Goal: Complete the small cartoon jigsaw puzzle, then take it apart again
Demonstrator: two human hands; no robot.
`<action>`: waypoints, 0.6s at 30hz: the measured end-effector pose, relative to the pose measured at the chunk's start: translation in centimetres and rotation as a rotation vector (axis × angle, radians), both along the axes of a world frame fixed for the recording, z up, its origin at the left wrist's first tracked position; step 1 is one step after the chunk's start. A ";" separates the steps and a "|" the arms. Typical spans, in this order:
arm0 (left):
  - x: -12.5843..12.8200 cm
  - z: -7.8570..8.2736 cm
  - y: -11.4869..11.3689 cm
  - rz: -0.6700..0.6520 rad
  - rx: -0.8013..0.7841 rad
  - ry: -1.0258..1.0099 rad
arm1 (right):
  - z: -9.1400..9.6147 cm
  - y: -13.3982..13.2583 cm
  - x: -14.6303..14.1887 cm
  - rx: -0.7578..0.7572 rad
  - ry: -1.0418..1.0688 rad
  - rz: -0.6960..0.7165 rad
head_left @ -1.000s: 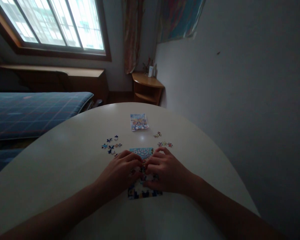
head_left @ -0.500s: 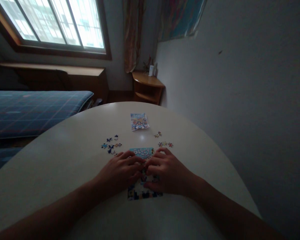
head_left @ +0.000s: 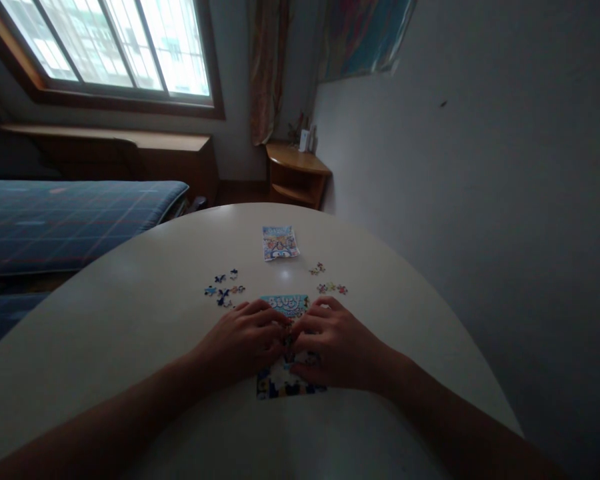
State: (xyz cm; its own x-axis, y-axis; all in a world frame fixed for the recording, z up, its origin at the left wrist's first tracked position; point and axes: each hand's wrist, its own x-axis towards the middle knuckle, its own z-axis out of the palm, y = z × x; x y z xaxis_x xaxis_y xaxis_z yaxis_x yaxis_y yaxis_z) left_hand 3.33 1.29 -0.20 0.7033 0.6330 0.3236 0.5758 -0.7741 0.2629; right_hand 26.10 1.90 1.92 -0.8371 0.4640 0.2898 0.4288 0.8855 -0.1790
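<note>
A partly assembled jigsaw puzzle (head_left: 286, 305) with a blue title band lies flat in front of me; pale gaps show in its lower part. My left hand (head_left: 247, 337) covers its left side, fingers bent and close together, tips near the puzzle's middle. From the other side my right hand (head_left: 333, 343) meets it, with curled fingers on the puzzle and the thumb lower down. The fingertips of both hands nearly touch, and any single piece between them is hidden. Loose puzzle pieces (head_left: 223, 293) lie beyond my left hand, and more puzzle pieces (head_left: 331, 289) beyond my right.
The round white table (head_left: 145, 293) carries a small printed picture sheet (head_left: 280, 243) past the puzzle. A wall (head_left: 480, 220) runs close along the right. At the left is a plaid mattress (head_left: 70, 223), and a wooden corner shelf (head_left: 297, 160) stands behind the table.
The whole view has shifted very slightly. Both hands stay on the puzzle in almost the same pose, and the loose pieces lie as before.
</note>
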 end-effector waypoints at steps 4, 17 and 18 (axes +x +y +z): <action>-0.2 0.2 0.1 -0.046 -0.026 -0.030 | -0.1 0.0 -0.1 -0.003 0.006 -0.009; -0.9 0.9 0.4 -0.133 -0.108 -0.031 | -0.3 -0.1 -0.3 -0.053 0.021 -0.025; -1.0 0.9 0.4 -0.133 -0.104 -0.034 | -0.3 -0.1 -0.3 -0.069 0.031 -0.018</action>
